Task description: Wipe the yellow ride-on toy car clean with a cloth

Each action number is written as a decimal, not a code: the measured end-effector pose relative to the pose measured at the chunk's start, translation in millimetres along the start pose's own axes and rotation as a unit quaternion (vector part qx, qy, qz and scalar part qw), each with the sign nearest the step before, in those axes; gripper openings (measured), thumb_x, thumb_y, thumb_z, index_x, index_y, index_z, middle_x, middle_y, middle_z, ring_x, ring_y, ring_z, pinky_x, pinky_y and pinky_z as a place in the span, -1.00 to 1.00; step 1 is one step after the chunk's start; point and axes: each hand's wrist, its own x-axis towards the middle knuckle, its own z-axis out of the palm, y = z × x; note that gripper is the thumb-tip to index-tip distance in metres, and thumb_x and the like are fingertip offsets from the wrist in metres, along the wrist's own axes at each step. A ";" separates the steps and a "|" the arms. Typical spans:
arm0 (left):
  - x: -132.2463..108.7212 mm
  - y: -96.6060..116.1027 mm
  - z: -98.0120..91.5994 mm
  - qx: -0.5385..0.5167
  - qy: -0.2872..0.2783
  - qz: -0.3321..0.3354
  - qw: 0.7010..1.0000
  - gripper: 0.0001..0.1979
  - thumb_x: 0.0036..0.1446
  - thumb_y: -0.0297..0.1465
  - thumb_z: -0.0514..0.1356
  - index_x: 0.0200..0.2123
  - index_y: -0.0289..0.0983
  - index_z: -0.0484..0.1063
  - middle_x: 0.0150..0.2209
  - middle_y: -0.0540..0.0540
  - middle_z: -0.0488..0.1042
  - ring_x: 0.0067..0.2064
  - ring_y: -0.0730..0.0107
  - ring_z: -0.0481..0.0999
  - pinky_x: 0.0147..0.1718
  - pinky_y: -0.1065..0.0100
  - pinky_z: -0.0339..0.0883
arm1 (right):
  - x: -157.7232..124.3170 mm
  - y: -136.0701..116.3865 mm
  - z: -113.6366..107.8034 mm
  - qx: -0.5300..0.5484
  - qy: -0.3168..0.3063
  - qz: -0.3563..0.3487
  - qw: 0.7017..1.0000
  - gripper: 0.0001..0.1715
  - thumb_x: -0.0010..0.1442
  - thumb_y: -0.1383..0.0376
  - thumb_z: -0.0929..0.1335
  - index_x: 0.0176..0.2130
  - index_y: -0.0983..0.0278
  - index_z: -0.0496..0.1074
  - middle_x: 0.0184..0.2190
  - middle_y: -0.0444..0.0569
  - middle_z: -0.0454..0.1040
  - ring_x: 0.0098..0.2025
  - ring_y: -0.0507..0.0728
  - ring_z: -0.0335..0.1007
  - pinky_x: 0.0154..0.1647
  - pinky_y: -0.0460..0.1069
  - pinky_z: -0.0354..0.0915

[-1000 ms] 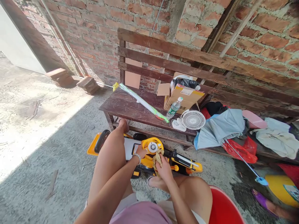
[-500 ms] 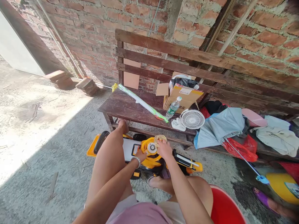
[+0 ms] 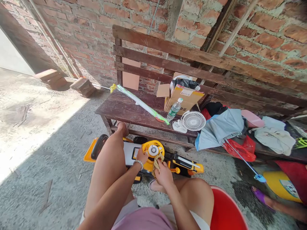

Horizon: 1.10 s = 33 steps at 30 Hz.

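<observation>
Two hands are working at a yellow toy car (image 3: 128, 152), which is lying on the ground just in front of the bench (image 3: 124, 110), its length running along the bench's front edge. The left hand (image 3: 142, 157) is gripping the steering wheel (image 3: 153, 149) on the rim farthest from the bench. The right hand (image 3: 164, 172) is clutching a cloth (image 3: 156, 163), pressing it against the car just below that wheel, farther from the bench.

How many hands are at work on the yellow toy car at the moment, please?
2. The left hand holds the rim of the steering wheel of the toy car. The right hand presses a yellowish cloth against the car just below that wheel. No other hand shows.
</observation>
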 end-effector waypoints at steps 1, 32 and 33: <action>-0.4 0.7 -1.5 0.006 -0.002 -0.005 1.000 -0.77 0.40 -0.41 0.22 0.08 -0.27 0.49 0.05 -0.27 0.65 0.04 0.15 0.67 0.05 0.18 0.54 | 2.6 3.9 -0.6 0.031 0.008 0.005 0.999 -0.27 0.40 0.25 0.27 0.49 0.18 0.33 0.31 0.17 0.48 0.19 0.25 0.54 0.26 0.08 0.37; 27.1 98.4 15.1 0.370 -0.115 0.170 0.906 -0.45 0.27 -0.19 0.17 0.31 -0.07 0.38 0.33 -0.26 0.38 0.39 -0.06 0.34 0.36 -0.06 0.15 | 10.2 17.8 15.4 0.094 0.045 -0.035 0.994 -0.18 0.18 0.38 0.34 0.41 0.26 0.33 0.22 0.18 0.50 0.21 0.28 0.49 0.28 0.10 0.37; 26.9 96.8 16.0 0.367 -0.113 0.168 0.908 -0.46 0.27 -0.19 0.18 0.30 -0.06 0.39 0.33 -0.26 0.37 0.39 -0.07 0.33 0.36 -0.07 0.15 | 10.6 18.2 16.3 0.096 0.046 -0.036 0.994 -0.19 0.19 0.38 0.34 0.41 0.26 0.33 0.23 0.18 0.50 0.22 0.28 0.49 0.28 0.10 0.37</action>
